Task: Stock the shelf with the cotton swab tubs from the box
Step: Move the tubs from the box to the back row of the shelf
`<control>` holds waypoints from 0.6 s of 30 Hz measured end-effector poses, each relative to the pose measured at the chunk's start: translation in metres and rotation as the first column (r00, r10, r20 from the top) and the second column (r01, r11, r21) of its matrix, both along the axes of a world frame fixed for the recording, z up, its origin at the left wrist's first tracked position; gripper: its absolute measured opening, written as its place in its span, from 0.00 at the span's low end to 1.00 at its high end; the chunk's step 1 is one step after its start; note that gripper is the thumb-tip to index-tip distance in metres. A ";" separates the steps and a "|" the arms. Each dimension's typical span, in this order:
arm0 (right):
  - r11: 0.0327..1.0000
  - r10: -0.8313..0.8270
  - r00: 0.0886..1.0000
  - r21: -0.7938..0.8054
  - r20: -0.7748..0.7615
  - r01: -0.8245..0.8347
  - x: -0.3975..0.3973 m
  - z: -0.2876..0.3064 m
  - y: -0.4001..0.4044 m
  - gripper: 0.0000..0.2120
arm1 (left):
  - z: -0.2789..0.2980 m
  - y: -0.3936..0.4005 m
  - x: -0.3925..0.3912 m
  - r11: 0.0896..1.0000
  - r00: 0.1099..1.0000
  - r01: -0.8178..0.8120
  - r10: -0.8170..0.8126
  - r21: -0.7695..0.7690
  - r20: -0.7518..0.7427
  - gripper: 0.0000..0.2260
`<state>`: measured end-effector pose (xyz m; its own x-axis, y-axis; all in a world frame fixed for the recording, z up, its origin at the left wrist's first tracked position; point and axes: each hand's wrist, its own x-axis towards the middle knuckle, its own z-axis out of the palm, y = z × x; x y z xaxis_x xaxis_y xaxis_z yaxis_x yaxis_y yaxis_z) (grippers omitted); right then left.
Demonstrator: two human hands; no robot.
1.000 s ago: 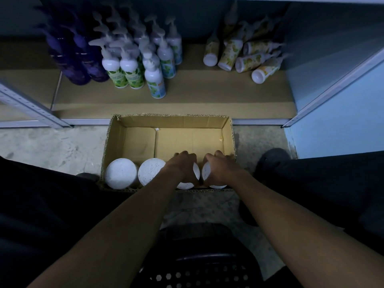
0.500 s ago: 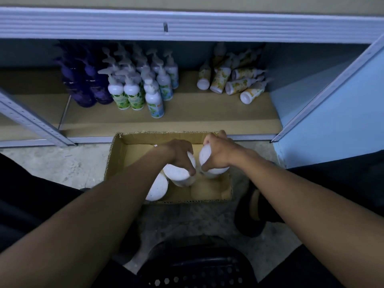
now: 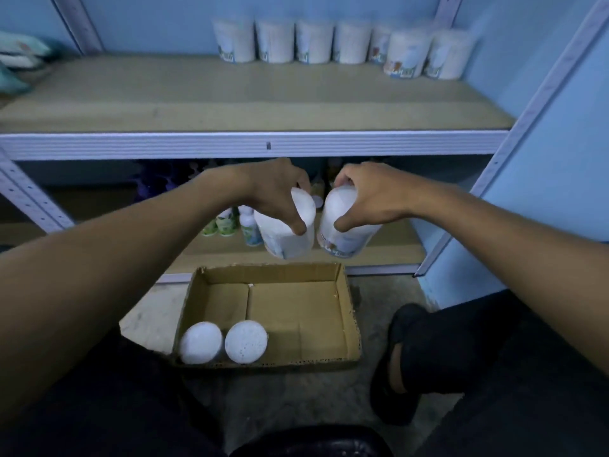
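Once lifted, both tubs (image 3: 288, 225) seemingly boxless.

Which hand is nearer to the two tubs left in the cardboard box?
Left. The left hand holds a tub above the box's far wall, more to the side of the two remaining tubs. The right hand, holding another tub, is further right.

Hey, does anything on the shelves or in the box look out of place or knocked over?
Nothing stands out. The tubs on the upper shelf stand upright in a row, and two more tubs sit upright in the box.
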<state>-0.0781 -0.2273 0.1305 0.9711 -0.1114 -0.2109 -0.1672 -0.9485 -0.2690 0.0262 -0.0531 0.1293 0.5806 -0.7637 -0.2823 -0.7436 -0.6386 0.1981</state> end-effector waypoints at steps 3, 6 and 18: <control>0.998 0.009 0.999 -0.056 0.035 -0.007 0.001 0.039 0.001 0.32 | 0.041 -0.006 -0.006 1.000 0.998 0.006 -0.005 -0.016 0.057 0.34; 0.990 0.010 0.997 -0.140 0.074 0.000 0.002 0.076 0.002 0.33 | 0.078 -0.012 -0.006 0.999 0.995 -0.009 0.014 -0.048 0.103 0.29; 0.949 -0.215 0.960 -0.195 0.178 0.249 0.047 0.161 -0.030 0.30 | 0.165 -0.050 0.023 0.986 0.985 -0.052 0.076 -0.160 0.152 0.26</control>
